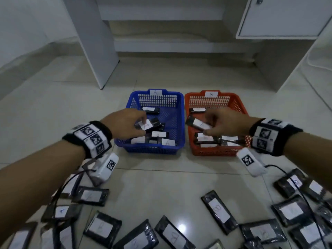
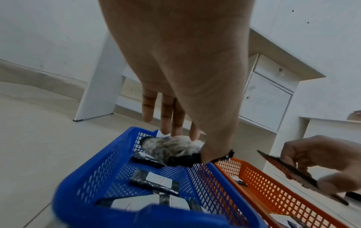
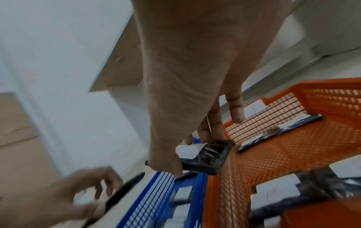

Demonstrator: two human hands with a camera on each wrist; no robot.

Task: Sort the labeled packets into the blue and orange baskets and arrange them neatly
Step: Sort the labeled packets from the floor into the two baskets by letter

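A blue basket [image 1: 181,112] tagged A and an orange basket [image 1: 240,106] tagged B stand side by side on the floor, each with several black packets inside. My left hand [image 1: 125,124] pinches a black packet [image 1: 149,124] with a white A label over the blue basket [image 2: 82,177]. That same packet [image 2: 171,148] hangs between thumb and fingers in the left wrist view. My right hand [image 1: 226,123] pinches another labeled packet [image 1: 197,124] above the orange basket [image 3: 283,154]; this packet [image 3: 209,157] shows dark with a white label.
Many loose black packets [image 1: 218,211] with A or B labels lie scattered on the tiled floor near me. A white desk leg [image 1: 93,42] and a cabinet [image 1: 280,18] stand behind the baskets. Cables trail from both wrists.
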